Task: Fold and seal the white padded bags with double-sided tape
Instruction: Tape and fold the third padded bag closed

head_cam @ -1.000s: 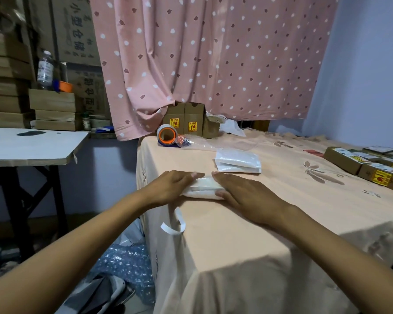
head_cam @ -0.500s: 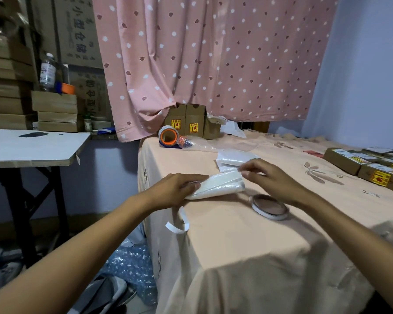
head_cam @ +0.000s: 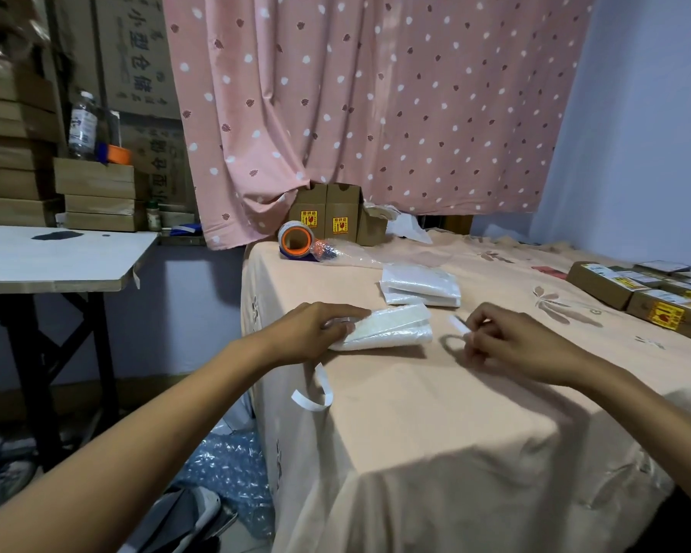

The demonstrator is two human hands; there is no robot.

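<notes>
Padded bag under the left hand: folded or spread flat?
Folded: the padded bag shows stacked layers at its right end, under the left hand.

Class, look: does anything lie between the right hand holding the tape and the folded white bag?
Nothing visible: only bare tablecloth separates the right hand, pinching tape, from the bag under the left hand.
</notes>
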